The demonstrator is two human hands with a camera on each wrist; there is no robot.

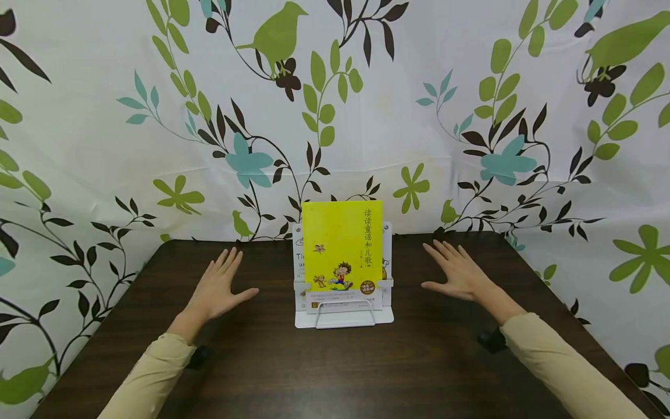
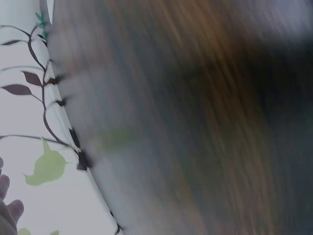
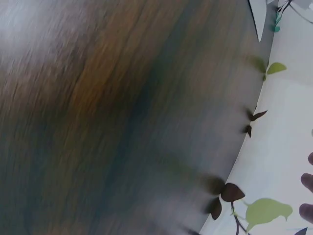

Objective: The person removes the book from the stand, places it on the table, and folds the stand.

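Observation:
A yellow book with a cartoon child on its cover stands upright on a white metal book stand in the middle of the table. Behind it, a second white sheet or book with printed words shows at the left edge. My left hand is spread to the left of the stand, apart from it, thumb toward the book. To the right, my right hand is spread the same way, holding nothing. Only fingertips show in the left wrist view, and a few fingertips in the right wrist view.
The dark wooden table ends at the back against a white cloth printed with birds, leaves and flowers. In the right wrist view a corner of the white stand shows at the top.

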